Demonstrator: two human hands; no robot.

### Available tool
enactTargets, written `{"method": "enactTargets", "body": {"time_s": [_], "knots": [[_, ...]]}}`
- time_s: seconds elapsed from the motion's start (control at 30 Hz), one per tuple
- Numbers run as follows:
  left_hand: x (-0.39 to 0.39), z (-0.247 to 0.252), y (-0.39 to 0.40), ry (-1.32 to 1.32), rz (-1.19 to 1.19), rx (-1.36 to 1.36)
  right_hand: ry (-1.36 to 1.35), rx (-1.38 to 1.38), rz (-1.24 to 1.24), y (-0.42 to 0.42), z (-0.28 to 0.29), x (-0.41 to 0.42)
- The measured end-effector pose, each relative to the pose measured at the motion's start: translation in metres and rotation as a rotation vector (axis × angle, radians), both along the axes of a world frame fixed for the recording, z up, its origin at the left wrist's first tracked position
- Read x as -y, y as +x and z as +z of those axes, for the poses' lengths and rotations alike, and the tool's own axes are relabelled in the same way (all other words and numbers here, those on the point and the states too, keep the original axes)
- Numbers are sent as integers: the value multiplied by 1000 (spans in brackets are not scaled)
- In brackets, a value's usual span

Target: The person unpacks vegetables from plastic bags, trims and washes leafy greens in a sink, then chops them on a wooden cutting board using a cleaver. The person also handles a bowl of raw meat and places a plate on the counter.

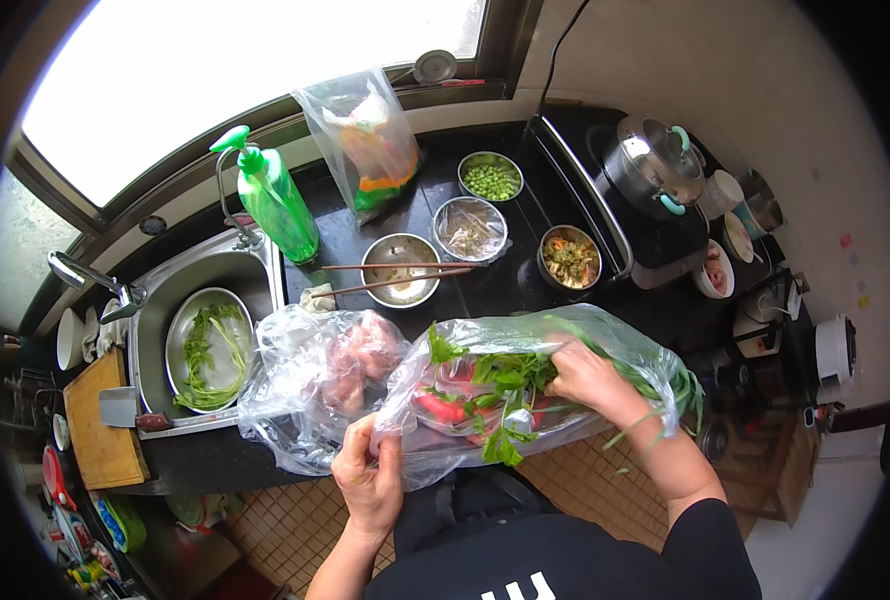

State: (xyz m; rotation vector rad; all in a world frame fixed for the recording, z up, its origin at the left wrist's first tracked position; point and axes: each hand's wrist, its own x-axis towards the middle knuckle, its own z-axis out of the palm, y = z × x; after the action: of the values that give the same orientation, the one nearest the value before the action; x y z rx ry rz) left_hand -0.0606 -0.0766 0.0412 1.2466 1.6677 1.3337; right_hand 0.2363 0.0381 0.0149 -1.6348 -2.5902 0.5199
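My left hand [370, 465] pinches the rim of a clear plastic bag [430, 450] at the counter's front edge. Inside the bag's opening my right hand [591, 379] is closed around leafy green stalks [505, 375]; its fingertips are partly hidden. Red peppers [445, 405] lie under the leaves in that bag. Long green leaves [681, 390], perhaps scallions, stick out at the bag's right end. Just left of it, a second clear plastic bag [287, 382] holds pieces of raw meat [366, 356].
Behind the bags stand a steel bowl [385, 251] with chopsticks [400, 280] across it, a bowl of peas [491, 180] and a green pump bottle [280, 206]. Greens lie in a basin [231, 345] in the sink [148, 337]. A cleaver [118, 407] overhangs the cutting board [92, 442]. A pot [651, 165] stands right.
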Motion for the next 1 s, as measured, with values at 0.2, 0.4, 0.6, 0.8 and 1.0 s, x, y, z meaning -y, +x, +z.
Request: {"method": "enactTargets", "body": {"time_s": [0.2, 0.4, 0.6, 0.8, 1.0], "knots": [[11, 15, -4, -143, -161, 94, -105, 236, -74, -24, 23, 27], [21, 25, -15, -265, -214, 183, -300, 92, -59, -36, 54, 25], [30, 29, -20, -230, -227, 235, 219, -15, 345, -42, 126, 78], [32, 36, -35, -244, -316, 46, 726, -238, -129, -4, 190, 118], [28, 57, -47, -152, -482, -236, 492, -454, -730, 30, 199, 128]]}}
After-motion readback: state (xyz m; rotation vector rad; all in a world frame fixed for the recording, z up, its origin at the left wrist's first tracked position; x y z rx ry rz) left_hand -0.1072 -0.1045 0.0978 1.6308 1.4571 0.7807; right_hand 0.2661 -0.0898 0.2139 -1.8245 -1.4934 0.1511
